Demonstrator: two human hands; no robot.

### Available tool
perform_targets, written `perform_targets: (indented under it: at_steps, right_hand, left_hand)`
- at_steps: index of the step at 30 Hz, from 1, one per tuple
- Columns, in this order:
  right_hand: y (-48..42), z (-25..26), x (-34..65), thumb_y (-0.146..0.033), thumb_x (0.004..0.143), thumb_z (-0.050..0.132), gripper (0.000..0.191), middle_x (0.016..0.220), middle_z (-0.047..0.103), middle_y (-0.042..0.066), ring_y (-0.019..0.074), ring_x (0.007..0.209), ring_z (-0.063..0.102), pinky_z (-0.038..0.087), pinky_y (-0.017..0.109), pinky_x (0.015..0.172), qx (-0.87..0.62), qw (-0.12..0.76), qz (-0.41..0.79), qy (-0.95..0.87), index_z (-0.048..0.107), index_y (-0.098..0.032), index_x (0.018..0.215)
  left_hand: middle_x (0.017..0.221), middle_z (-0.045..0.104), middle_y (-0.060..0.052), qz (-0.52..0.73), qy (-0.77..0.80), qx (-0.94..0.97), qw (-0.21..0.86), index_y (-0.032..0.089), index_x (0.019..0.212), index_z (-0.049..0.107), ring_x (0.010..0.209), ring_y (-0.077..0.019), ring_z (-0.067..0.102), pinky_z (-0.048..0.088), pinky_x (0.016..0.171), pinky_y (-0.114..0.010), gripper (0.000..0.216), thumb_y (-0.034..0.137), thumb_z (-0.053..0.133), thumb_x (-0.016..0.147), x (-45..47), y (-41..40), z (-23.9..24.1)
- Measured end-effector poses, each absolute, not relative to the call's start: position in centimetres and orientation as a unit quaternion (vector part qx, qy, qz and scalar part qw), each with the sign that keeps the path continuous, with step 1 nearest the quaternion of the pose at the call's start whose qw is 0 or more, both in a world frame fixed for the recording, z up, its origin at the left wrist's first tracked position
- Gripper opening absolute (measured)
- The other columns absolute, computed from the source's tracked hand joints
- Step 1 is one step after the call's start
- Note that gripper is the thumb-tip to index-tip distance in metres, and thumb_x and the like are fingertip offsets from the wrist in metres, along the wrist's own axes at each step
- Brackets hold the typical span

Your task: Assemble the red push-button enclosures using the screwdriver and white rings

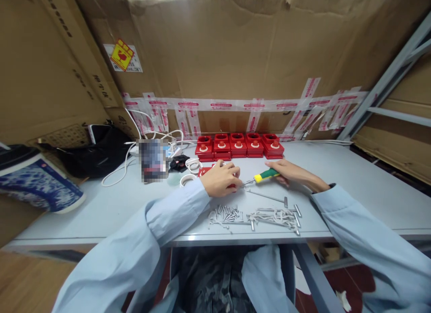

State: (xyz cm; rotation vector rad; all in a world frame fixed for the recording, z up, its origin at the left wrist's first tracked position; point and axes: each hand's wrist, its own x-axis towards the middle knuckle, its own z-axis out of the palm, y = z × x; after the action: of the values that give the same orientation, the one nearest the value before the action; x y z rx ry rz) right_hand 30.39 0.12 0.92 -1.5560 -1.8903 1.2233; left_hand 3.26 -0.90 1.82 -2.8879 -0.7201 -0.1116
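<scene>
My left hand (220, 178) is closed over a small red part (205, 171) on the grey table (353, 178), mostly hiding it. My right hand (289, 173) grips a screwdriver (266, 174) with a green and yellow handle, its metal tip pointing left at the part under my left fingers. Behind both hands stands a row of several red button boxes (239, 145). Just in front of my hands lie a pile of small metal screws (226, 213) and several long metal pins (278, 214).
Cardboard walls enclose the back and left. White cables (134, 147), a black bag (94, 153), a blurred object (154, 160) and a black item (178, 162) lie at the left back. A blue-white bag (37, 182) sits far left. A metal shelf frame (380, 93) stands right.
</scene>
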Motion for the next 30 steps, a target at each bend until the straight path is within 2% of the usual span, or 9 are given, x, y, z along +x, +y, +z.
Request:
perform_targets:
  at_steps: [2, 5, 9, 12, 15, 19, 21, 24, 30]
  right_hand:
    - [0.2, 0.8, 30.6, -0.056, 0.086, 0.046, 0.046, 0.04, 0.037, -0.007, 0.0052, 0.034, 0.033, 0.028, 0.02, 0.033, -0.545, 0.221, 0.448, -0.674, 0.041, -0.019, 0.059]
    - [-0.1, 1.6, 31.1, -0.04, 0.078, 0.064, 0.028, 0.05, 0.042, -0.009, 0.0057, 0.041, 0.036, 0.033, 0.018, 0.036, -0.481, 0.231, 0.534, -0.656, 0.045, -0.021, 0.08]
    - [-0.5, 2.4, 31.1, -0.046, 0.077, 0.065, 0.034, 0.053, 0.041, -0.008, 0.0055, 0.043, 0.036, 0.039, 0.02, 0.039, -0.45, 0.194, 0.569, -0.661, 0.042, -0.021, 0.075]
    - [-0.5, 2.0, 30.6, -0.059, 0.083, 0.05, 0.044, 0.045, 0.036, -0.008, 0.0062, 0.037, 0.036, 0.037, 0.021, 0.036, -0.517, 0.176, 0.512, -0.663, 0.038, -0.02, 0.064]
    - [-0.4, 1.7, 30.4, -0.06, 0.087, 0.041, 0.049, 0.04, 0.036, -0.006, 0.0057, 0.034, 0.034, 0.031, 0.021, 0.034, -0.56, 0.161, 0.451, -0.676, 0.038, -0.02, 0.058]
    - [-0.6, 2.3, 31.0, -0.046, 0.081, 0.059, 0.029, 0.052, 0.041, -0.009, 0.0055, 0.042, 0.035, 0.032, 0.018, 0.037, -0.496, 0.184, 0.512, -0.677, 0.045, -0.02, 0.082]
    - [-0.8, 2.7, 31.3, -0.043, 0.076, 0.066, 0.033, 0.056, 0.044, -0.009, 0.0061, 0.045, 0.038, 0.038, 0.018, 0.039, -0.473, 0.177, 0.534, -0.678, 0.044, -0.021, 0.088]
    - [-0.8, 2.7, 31.3, -0.049, 0.079, 0.061, 0.034, 0.052, 0.04, -0.008, 0.0057, 0.042, 0.037, 0.037, 0.019, 0.038, -0.467, 0.152, 0.532, -0.69, 0.045, -0.02, 0.077]
    - [-0.5, 1.5, 30.6, -0.061, 0.085, 0.044, 0.051, 0.043, 0.037, -0.006, 0.0054, 0.036, 0.032, 0.027, 0.021, 0.034, -0.528, 0.141, 0.489, -0.68, 0.039, -0.02, 0.056]
  left_hand:
    - [0.104, 0.059, -0.003, -0.038, -0.242, -0.966, 0.082, 0.024, 0.082, 0.064, 0.101, -0.022, 0.049, 0.029, 0.079, -0.039, 0.01, 0.03, 0.057, 0.085, 3.3, -0.9, 1.8]
    - [0.104, 0.059, -0.003, -0.037, -0.244, -0.966, 0.08, 0.024, 0.083, 0.065, 0.101, -0.0221, 0.049, 0.029, 0.079, -0.039, 0.01, 0.03, 0.057, 0.085, 3.3, -0.9, 1.7]
    - [0.105, 0.059, -0.004, -0.036, -0.244, -0.966, 0.081, 0.024, 0.084, 0.065, 0.101, -0.0225, 0.049, 0.029, 0.08, -0.039, 0.011, 0.03, 0.056, 0.086, 3.3, -0.9, 1.7]
    - [0.105, 0.059, -0.004, -0.037, -0.244, -0.966, 0.082, 0.024, 0.084, 0.065, 0.101, -0.0223, 0.049, 0.029, 0.08, -0.039, 0.011, 0.03, 0.057, 0.086, 3.3, -0.9, 1.8]
    - [0.104, 0.059, -0.004, -0.039, -0.242, -0.966, 0.083, 0.024, 0.084, 0.065, 0.101, -0.022, 0.049, 0.029, 0.079, -0.038, 0.01, 0.03, 0.057, 0.085, 3.3, -0.9, 1.8]
    - [0.105, 0.059, -0.004, -0.038, -0.241, -0.967, 0.08, 0.024, 0.084, 0.065, 0.101, -0.022, 0.049, 0.029, 0.08, -0.038, 0.011, 0.03, 0.057, 0.085, 3.3, -0.9, 1.7]
    - [0.105, 0.059, -0.004, -0.039, -0.241, -0.967, 0.08, 0.024, 0.084, 0.065, 0.101, -0.0221, 0.049, 0.03, 0.08, -0.038, 0.011, 0.03, 0.057, 0.085, 3.3, -0.9, 1.7]
    - [0.105, 0.059, -0.004, -0.04, -0.239, -0.967, 0.081, 0.024, 0.083, 0.065, 0.101, -0.0223, 0.049, 0.03, 0.08, -0.038, 0.011, 0.03, 0.056, 0.086, 3.2, -0.9, 1.7]
    - [0.103, 0.059, -0.004, -0.047, -0.241, -0.966, 0.078, 0.024, 0.088, 0.064, 0.1, -0.0221, 0.048, 0.029, 0.081, -0.039, 0.01, 0.03, 0.056, 0.086, 3.3, -0.9, 1.7]
